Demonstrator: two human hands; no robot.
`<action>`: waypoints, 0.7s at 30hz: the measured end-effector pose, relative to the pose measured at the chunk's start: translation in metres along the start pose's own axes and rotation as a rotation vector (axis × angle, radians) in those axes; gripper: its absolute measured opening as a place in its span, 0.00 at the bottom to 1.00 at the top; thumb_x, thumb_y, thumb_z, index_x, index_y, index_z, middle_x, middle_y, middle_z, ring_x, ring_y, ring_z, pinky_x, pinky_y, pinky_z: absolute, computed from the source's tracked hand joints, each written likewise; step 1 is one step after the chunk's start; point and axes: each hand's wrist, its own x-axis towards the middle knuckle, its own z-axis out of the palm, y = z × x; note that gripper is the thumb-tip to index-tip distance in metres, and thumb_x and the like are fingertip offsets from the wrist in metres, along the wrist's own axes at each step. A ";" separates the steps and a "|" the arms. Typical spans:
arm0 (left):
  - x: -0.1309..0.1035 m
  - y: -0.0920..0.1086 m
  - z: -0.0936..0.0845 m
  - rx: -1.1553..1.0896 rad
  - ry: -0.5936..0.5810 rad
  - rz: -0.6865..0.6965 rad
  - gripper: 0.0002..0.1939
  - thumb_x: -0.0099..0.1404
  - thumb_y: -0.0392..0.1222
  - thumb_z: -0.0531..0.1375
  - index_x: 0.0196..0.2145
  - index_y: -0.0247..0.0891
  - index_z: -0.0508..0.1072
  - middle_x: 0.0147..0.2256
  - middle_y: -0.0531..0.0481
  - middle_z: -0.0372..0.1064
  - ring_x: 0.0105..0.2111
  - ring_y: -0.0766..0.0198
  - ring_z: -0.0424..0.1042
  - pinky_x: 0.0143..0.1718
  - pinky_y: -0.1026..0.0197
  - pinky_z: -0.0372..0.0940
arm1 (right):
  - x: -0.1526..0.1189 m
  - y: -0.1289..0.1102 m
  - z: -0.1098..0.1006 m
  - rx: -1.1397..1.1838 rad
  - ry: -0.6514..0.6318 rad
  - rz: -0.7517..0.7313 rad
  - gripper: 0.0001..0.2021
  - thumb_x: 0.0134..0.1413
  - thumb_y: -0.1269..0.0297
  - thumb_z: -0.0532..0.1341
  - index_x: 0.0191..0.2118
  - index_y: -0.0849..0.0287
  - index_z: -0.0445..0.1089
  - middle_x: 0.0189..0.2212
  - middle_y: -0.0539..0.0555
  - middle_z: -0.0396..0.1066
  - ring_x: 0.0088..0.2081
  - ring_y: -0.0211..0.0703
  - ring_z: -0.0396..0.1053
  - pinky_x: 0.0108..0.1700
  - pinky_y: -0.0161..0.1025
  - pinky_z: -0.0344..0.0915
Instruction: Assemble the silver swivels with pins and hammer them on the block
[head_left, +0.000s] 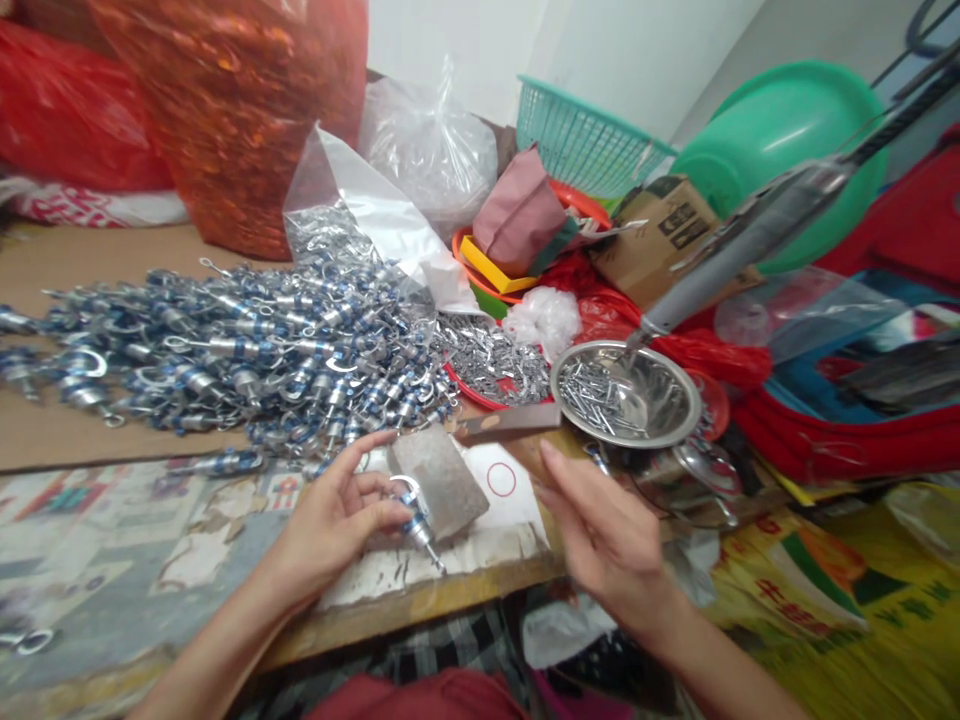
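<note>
My left hand (352, 520) is closed around a small silver-and-blue metal fitting (417, 525) with a hook-shaped end and a thin shank pointing down toward the table's front edge. Just behind it lies a grey metal block (442, 480) on a white sheet marked with a red circle (501, 479). To the right of that sheet, my right hand (600, 520) is raised with its fingers stretched out, slightly blurred, and nothing visible in them. A steel bowl (675, 405) of metal pins (592, 395) stands beyond it.
A large heap of similar fittings (247, 350) covers the table's back left. Behind the block sits a red dish of small metal parts (499, 365). A grey tool (750, 240) hangs over the bowl. Plastic bags (427, 140), a cardboard box (667, 225) and green basins (795, 150) crowd the back.
</note>
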 end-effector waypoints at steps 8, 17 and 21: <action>0.000 0.003 0.001 0.014 0.025 0.022 0.44 0.42 0.33 0.66 0.55 0.36 0.50 0.22 0.56 0.69 0.21 0.65 0.69 0.24 0.61 0.68 | -0.010 -0.016 0.007 -0.051 -0.244 0.012 0.25 0.54 0.78 0.48 0.58 0.57 0.56 0.34 0.56 0.69 0.33 0.42 0.68 0.33 0.38 0.68; 0.001 -0.001 -0.007 0.444 0.065 0.190 0.03 0.47 0.38 0.64 0.24 0.39 0.77 0.26 0.48 0.73 0.30 0.57 0.71 0.36 0.54 0.66 | 0.021 0.046 0.051 0.105 -0.229 0.369 0.16 0.57 0.66 0.53 0.50 0.58 0.66 0.37 0.54 0.73 0.37 0.41 0.70 0.37 0.38 0.68; 0.000 -0.004 -0.007 0.586 0.087 0.414 0.01 0.48 0.39 0.64 0.22 0.44 0.78 0.34 0.47 0.70 0.38 0.54 0.69 0.38 0.56 0.64 | 0.049 0.076 0.066 -0.123 -0.306 0.349 0.13 0.59 0.68 0.51 0.46 0.57 0.69 0.39 0.54 0.72 0.39 0.39 0.69 0.41 0.36 0.66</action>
